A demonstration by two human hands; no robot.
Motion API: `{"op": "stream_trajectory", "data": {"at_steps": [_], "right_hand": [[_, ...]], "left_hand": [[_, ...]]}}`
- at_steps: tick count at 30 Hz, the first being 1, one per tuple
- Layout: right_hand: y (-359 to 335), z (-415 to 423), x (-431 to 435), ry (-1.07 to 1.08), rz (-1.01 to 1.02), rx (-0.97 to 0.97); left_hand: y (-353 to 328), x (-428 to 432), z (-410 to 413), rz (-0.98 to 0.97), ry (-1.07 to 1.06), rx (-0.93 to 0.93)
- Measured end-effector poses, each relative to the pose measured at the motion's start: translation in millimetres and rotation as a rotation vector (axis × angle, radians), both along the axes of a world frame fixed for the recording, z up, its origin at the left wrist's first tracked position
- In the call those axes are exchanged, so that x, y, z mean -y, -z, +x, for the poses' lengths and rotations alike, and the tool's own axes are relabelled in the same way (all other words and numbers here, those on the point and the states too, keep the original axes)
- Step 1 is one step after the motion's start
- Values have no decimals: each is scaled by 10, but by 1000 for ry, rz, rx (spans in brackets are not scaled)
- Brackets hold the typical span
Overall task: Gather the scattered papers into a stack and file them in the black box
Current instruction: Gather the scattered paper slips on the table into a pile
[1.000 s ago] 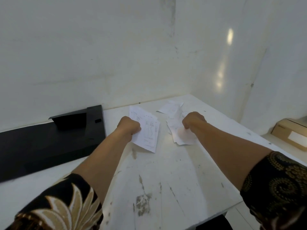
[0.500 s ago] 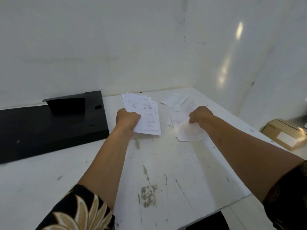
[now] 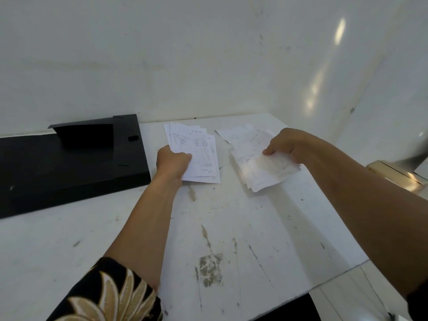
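My left hand (image 3: 172, 162) grips a small stack of white printed papers (image 3: 199, 154) by its lower left corner, held just above the table right of the black box (image 3: 69, 163). My right hand (image 3: 286, 144) pinches a second bunch of white papers (image 3: 261, 170) at its upper right edge; the bunch is fanned and lifted off the table. Behind it, a few loose sheets (image 3: 234, 134) lie flat near the back wall. The black box lies flat on the table's left side, with an upright flap at its back.
The white table (image 3: 220, 228) is scuffed and stained, set into a corner of white walls. Its right edge falls off to a tiled floor. A tan cardboard box (image 3: 398, 174) sits beyond the edge at the right.
My left hand has turned its stack flatter and more upright in view. My right hand has lifted its bunch of papers off the table and shifted slightly right.
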State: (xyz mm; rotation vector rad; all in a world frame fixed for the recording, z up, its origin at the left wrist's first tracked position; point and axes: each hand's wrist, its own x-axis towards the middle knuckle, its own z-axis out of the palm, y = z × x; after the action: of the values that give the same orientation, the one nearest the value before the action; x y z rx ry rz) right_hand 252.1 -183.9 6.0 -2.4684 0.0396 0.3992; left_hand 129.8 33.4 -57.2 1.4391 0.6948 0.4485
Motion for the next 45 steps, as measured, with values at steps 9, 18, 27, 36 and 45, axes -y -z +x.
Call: {"op": "stream_trajectory", "data": {"at_steps": [9, 18, 27, 36, 45], "right_hand": [[55, 76, -448, 182, 458, -12], [482, 623, -1267, 169, -49, 76], [586, 893, -1545, 43, -243, 240], [467, 1194, -1386, -116, -458, 180], [417, 1369, -1261, -143, -368, 164]], "left_hand": [[2, -11, 3, -1, -22, 15], [35, -94, 35, 6, -18, 46], [51, -98, 57, -28, 10, 56], [68, -80, 68, -1, -1, 26], [104, -61, 111, 40, -9, -35]]}}
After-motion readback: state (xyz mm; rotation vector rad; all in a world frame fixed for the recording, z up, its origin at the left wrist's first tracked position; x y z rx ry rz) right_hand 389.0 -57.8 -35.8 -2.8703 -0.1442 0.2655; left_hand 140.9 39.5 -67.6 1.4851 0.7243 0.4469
